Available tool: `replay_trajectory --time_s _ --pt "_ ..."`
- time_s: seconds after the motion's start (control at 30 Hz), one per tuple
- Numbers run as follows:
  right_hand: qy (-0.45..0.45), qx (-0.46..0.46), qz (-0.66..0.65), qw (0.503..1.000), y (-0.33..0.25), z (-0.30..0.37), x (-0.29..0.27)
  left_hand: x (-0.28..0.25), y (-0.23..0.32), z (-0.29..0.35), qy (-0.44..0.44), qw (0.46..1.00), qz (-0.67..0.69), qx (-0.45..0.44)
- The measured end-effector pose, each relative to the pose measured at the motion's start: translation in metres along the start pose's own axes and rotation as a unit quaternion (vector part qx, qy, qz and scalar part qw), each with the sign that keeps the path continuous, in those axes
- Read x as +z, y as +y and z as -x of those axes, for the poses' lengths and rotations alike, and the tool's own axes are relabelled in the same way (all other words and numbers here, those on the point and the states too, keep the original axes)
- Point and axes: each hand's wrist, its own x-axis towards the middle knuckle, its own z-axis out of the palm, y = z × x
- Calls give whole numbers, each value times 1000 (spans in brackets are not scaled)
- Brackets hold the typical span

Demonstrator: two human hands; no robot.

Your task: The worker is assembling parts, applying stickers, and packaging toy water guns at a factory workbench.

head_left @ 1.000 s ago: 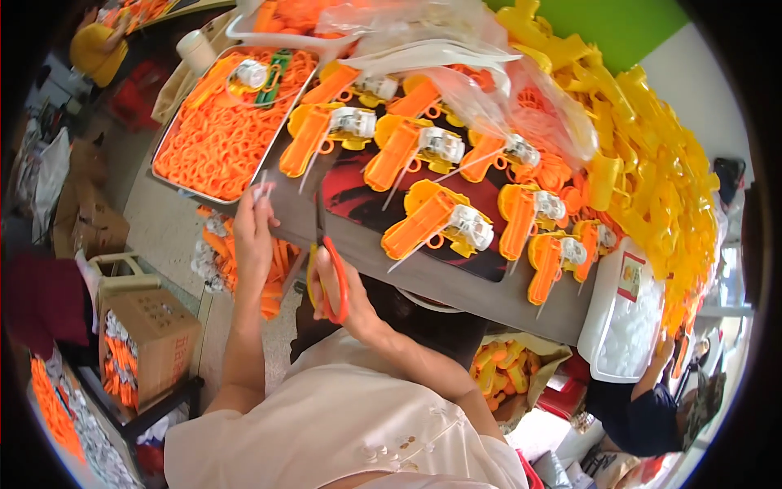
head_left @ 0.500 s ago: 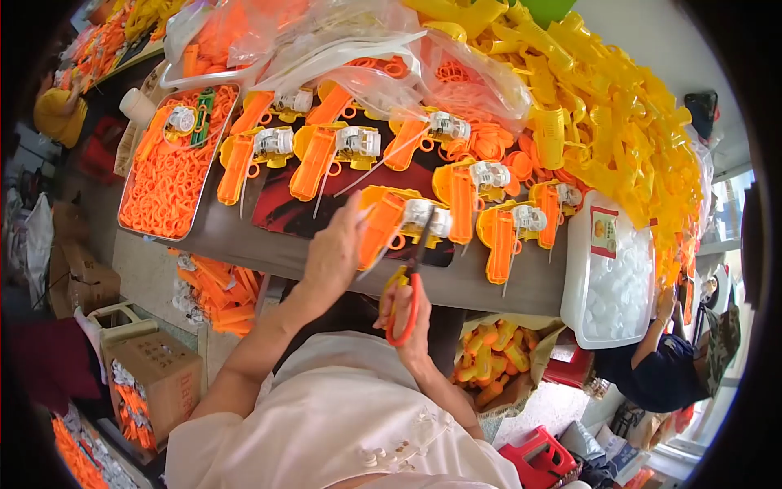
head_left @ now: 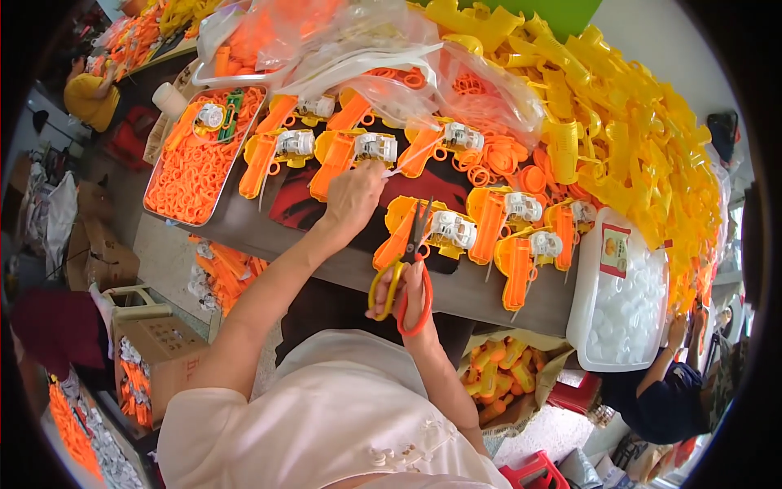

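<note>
Above the grey table: left hand at strip, scissors in right.
Your left hand reached the near end of a thin white strip crossing an orange-and-yellow toy; whether its fingertips pinched the strip, you could not tell. Your right hand grasped the scissors by their red and yellow loops, blades slightly parted and pointing away from you, presumably for easy closing. Similar toys lay spread out, probably keeping each strip accessible.
</note>
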Motion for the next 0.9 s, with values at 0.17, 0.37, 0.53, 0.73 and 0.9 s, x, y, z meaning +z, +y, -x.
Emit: replay_trajectory --time_s 0.17,0.37,0.53,0.73,0.9 --pt "-51 58 -41 996 -11 -13 -1 -15 12 2 10 999 30 9" --pt "5 76 -44 996 -14 -30 0 -15 21 0 16 989 147 22" --pt "11 85 -35 996 -16 -33 3 -20 25 -2 -36 979 197 -36" --pt "32 80 -37 996 -14 -35 4 -20 30 -2 -19 975 222 -21" --pt "42 78 -35 995 -16 -37 7 -19 32 -2 -6 972 235 -22"
